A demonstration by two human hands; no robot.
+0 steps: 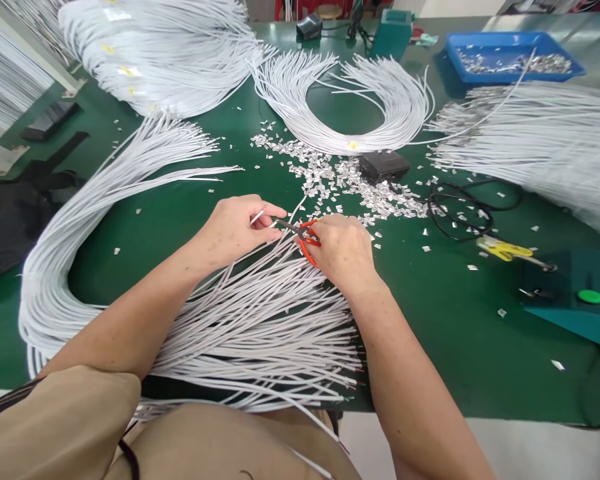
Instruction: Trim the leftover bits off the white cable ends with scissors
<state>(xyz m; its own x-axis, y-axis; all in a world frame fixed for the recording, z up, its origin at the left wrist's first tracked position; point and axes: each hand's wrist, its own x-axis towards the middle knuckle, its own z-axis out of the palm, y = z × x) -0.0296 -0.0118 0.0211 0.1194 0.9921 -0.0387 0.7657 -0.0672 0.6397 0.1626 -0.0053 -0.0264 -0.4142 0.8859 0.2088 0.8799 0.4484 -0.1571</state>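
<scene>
Pinched in my left hand (237, 223) is the end of a white cable (257, 217). My right hand (343, 250) is closed round the handles of small orange-handled cutters (307, 240), whose dark jaws point left and reach close to my left fingertips. Whether the jaws touch the cable I cannot tell. Under both hands and forearms lies a large bundle of white cables (260, 333), its trimmed ends fanned out to the right. The bundle curves round at the left, and its other ends (180, 143) lie further back.
Small silvery scraps (320, 170) are scattered beyond my hands, beside a black block (384, 165). More coiled white cables (350, 137) lie behind. A blue tray (515, 79) with metal bits stands at back right. Yellow-handled tool (505, 250) and green device (575, 293) sit at right.
</scene>
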